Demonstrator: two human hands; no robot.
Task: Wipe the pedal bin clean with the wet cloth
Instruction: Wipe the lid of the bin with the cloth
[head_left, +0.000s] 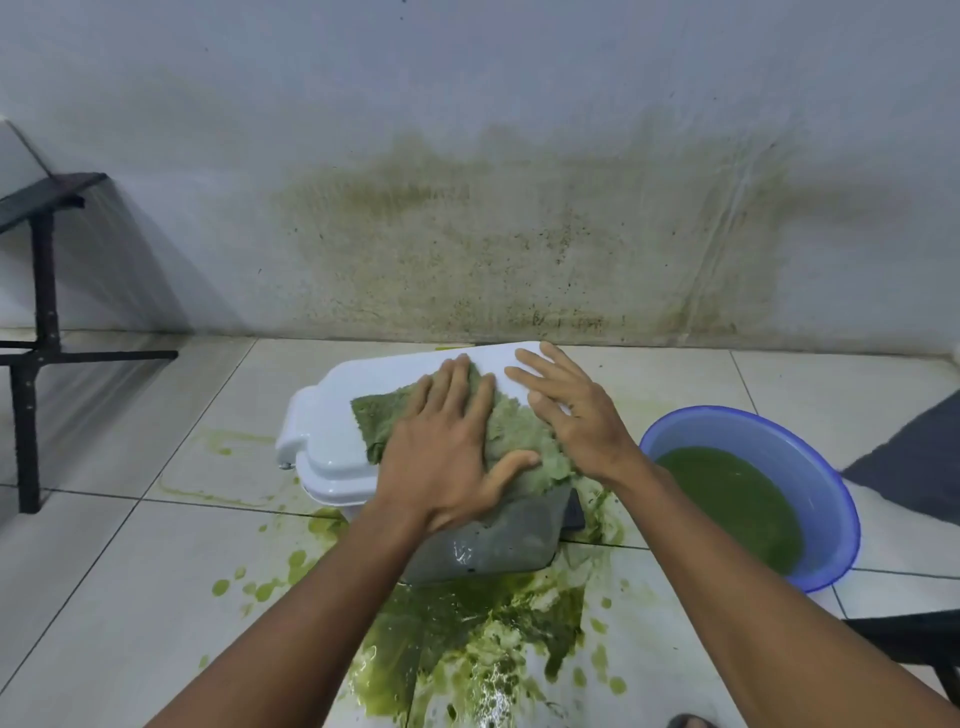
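A white pedal bin (337, 457) lies on its side on the tiled floor, lid end to the left, its grey base toward me. A wet green cloth (514, 431) is spread over its upper side. My left hand (447, 452) presses flat on the cloth, fingers together, thumb out to the right. My right hand (566, 410) rests open with spread fingers, partly on the cloth's right edge and partly on the bare white bin wall.
A blue basin (810, 452) of green water stands to the right. Green puddles and splashes (467, 639) cover the tiles in front of the bin. A black metal frame (36, 332) stands at the left, a stained wall behind, a dark mat (914, 457) far right.
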